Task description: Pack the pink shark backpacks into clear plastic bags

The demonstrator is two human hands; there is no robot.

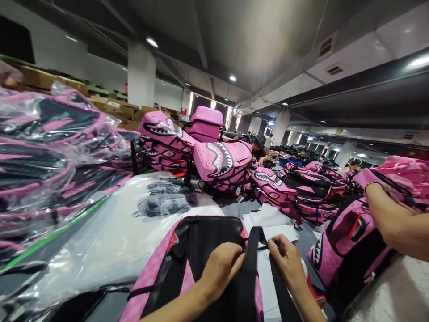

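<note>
A pink and black backpack (186,250) lies in front of me, its black back panel facing up. My left hand (223,268) rests over its panel, fingers curled in at the right edge near the top; what lies under the fingertips is partly hidden. Across that edge runs a wide black strap (250,268). Just right of the backpack, my right hand (286,259) is closed in a pinch on a black webbing strap (279,286), whose upper end reaches toward the left hand. White sheets (273,219) lie behind and below the right hand.
Plastic-wrapped backpacks (36,165) are heaped at left. A stack of clear plastic bags (110,232) lies beside my backpack. Pink shark-mouth backpacks (224,163) pile up ahead. On the right, another person's arm (392,219) reaches over a pink backpack (345,241). Cardboard boxes (117,107) stand behind.
</note>
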